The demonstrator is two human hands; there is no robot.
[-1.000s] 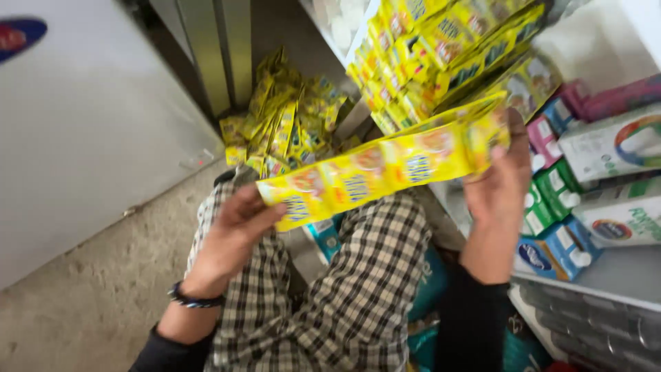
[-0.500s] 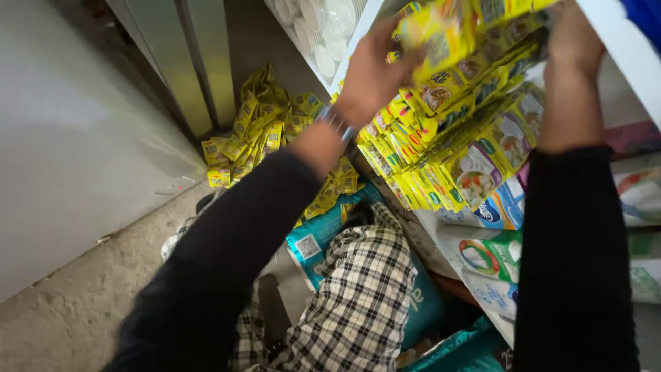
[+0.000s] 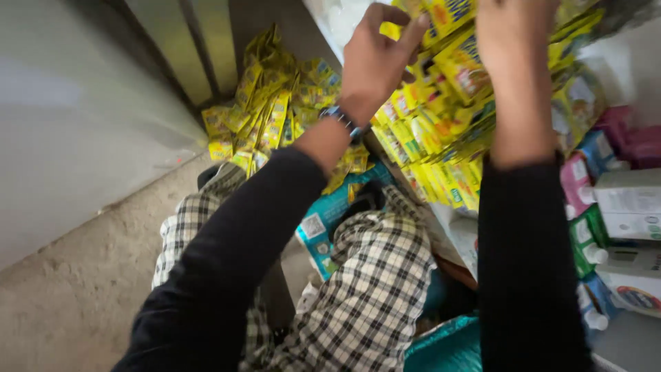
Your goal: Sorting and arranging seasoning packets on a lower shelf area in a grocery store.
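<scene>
Both hands are raised to the shelf stack of yellow sachet strips (image 3: 441, 131) — left hand (image 3: 375, 58) fingers curled, pinching a top strip (image 3: 451, 14) whose long axis runs toward the right hand (image 3: 513, 41) — right finger state cannot be determined.

**Inspector A:** Lighting soft and even, daylight quality; source not determinable. White panel (image 3: 62, 131) at left washed out, smeared by motion blur.

**Inspector B:** Confirmed. Left hand (image 3: 375, 62) and right hand (image 3: 513, 41) slightly blurred. Checked trousers (image 3: 375, 289) reasonably sharp. Dark sleeves lose detail; shadow deepens beneath the shelf. Edges stretched.
</scene>
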